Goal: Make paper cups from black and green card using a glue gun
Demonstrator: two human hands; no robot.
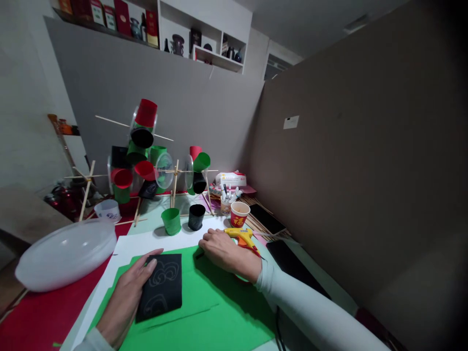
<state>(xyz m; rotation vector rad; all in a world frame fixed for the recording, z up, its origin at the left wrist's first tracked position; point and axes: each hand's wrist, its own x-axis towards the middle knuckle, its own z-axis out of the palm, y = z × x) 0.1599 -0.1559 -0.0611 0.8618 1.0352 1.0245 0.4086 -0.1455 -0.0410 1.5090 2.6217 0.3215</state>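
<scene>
— On the table [148, 224]?
— A green paper sheet [219, 312] at the near edge, with a black card [161, 287] with pale swirls on it.
— Hands?
— The left hand [127, 292] lies flat and presses the card. The right hand [226, 253] is half-curled beside the yellow glue gun [243, 236]; whether it holds something, I cannot tell.

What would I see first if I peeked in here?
The cup tower at the back left: red, green and black cups stuck on sticks. Next, the black card under the left hand, on green paper up front, and the yellow glue gun beside the right hand.
</scene>
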